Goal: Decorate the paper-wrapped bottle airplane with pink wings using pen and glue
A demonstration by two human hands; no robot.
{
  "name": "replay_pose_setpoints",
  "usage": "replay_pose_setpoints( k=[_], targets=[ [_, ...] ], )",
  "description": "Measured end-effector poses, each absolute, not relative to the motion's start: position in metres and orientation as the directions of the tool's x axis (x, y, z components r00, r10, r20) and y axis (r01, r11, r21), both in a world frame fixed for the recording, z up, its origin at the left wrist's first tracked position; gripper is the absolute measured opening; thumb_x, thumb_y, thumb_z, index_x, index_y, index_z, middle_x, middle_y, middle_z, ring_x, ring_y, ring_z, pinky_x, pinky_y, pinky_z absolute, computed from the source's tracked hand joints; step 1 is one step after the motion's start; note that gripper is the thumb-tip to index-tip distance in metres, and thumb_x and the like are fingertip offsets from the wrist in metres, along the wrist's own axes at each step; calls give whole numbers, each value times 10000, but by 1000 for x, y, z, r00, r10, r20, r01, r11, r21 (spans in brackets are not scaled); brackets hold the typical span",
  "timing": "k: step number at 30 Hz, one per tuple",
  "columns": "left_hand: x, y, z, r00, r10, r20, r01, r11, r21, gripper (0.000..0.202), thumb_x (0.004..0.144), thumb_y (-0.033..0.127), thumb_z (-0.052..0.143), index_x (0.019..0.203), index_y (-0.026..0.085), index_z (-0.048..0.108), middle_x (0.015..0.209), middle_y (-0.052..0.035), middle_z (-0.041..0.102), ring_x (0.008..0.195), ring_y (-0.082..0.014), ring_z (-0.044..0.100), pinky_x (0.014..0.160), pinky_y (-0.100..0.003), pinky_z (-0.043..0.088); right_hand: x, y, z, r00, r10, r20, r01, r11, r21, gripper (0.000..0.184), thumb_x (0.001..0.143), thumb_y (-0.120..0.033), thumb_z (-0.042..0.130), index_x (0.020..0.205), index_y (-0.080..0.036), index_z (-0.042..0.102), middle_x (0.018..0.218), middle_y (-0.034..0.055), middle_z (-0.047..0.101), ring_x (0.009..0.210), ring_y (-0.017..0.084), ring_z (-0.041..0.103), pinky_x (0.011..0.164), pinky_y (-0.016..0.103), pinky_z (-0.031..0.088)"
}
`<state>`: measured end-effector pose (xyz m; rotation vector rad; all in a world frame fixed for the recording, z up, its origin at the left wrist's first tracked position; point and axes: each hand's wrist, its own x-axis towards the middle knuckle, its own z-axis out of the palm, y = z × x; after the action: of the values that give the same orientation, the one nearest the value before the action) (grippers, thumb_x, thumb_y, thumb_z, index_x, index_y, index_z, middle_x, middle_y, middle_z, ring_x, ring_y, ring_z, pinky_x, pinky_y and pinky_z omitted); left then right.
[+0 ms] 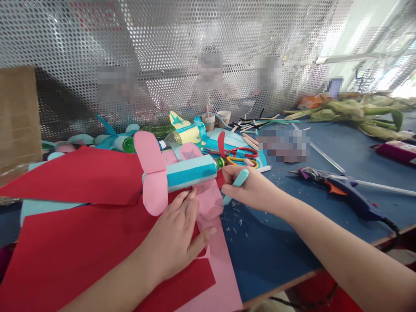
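Observation:
My right hand (242, 188) is closed around a light-blue marker (241, 178), just beside the bottle's neck. My left hand (178, 232), its fingers stretched out, presses on a pink paper cut-out (209, 201) and the red sheet under it. Just beyond its fingertips lies a bottle wrapped in light and darker blue paper (191, 172). The bottle's green neck (221, 162) points right, and a rounded pink wing piece (151, 173) spans its left end. Red sheets (81, 247) spread under my left forearm, over a larger pink sheet (224, 268).
A glue gun (344, 186) rests at right, near glue sticks (326, 156). Scissors (242, 152) lie behind the bottle. Farther back stand a yellow-blue decorated bottle (186, 133), paper cups (223, 118) and corn husks (354, 110). A perforated metal screen (169, 47) borders the table.

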<state>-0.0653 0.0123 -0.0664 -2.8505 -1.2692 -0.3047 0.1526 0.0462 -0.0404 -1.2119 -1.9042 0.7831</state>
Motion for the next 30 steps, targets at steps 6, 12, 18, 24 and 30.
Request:
replay_pose_setpoints(
  k=[6,12,18,24,30],
  targets=[
    [-64,12,-66,650,742,166,743,-666,68,619,933,556,353,1303,69,445,1432,-230,445,1338,-380,387,1013,-550,434,151,45,-40,-326,920,215,465,355,-811,164,667,-160,527,589,-209,391,524,-79,380,519,86,332,473,227,246],
    [-65,12,-68,659,732,173,738,-674,40,620,938,557,334,1293,63,452,1443,-229,429,1333,-385,392,996,-551,450,154,46,-38,-308,930,201,483,334,-810,185,665,-188,520,569,-213,364,502,-77,368,503,87,317,474,235,233],
    [-65,11,-66,648,745,159,749,-661,42,601,928,571,354,1274,95,475,1432,-204,457,1338,-368,392,1003,-529,454,158,51,-39,-204,940,272,532,340,-776,188,668,-219,523,557,-210,372,503,-63,384,520,96,332,498,243,251],
    [-64,12,-66,653,741,158,745,-666,42,642,936,558,341,1303,43,450,1425,-237,450,1325,-389,403,991,-552,456,157,52,-41,-217,934,285,539,358,-763,172,672,-202,522,567,-208,386,507,-62,403,525,98,360,503,240,258],
    [-64,13,-67,661,726,187,733,-679,44,590,934,554,351,1259,78,482,1422,-221,463,1321,-375,415,985,-546,461,156,50,-41,-240,938,249,524,341,-780,177,665,-208,526,557,-210,386,501,-63,392,521,99,346,494,244,258]
  ],
)
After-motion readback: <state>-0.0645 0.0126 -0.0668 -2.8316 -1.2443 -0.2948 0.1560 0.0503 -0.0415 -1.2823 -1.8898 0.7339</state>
